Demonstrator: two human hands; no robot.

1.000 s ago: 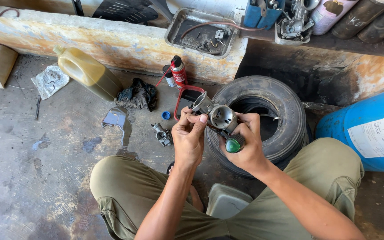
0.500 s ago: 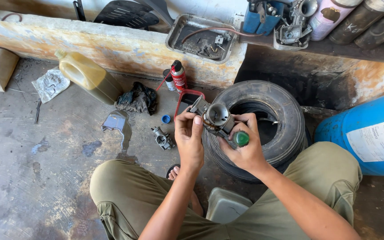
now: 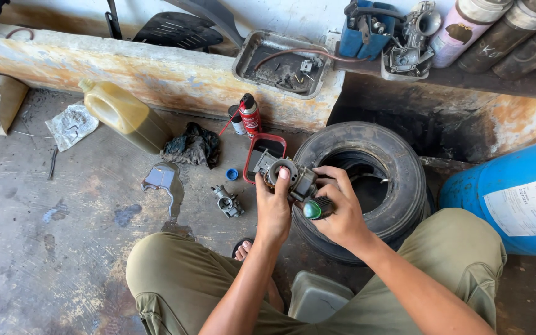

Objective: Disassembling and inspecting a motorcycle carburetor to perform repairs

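Head view: small metal carburetor [image 3: 286, 175] above the tyre [image 3: 367, 186], gripped by left hand [image 3: 272, 208] fingers, right hand [image 3: 341, 214] closed on green-handled screwdriver [image 3: 316, 208]; rigid, probably oily, best held by body.

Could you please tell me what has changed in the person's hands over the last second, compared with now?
Little has changed. The left hand and right hand keep hold of the metal carburettor, which has turned slightly between them; the left thumb now lies over its round opening. The green-handled screwdriver stays in the right hand. The tyre, the yellow jug and the small part on the floor lie as before.
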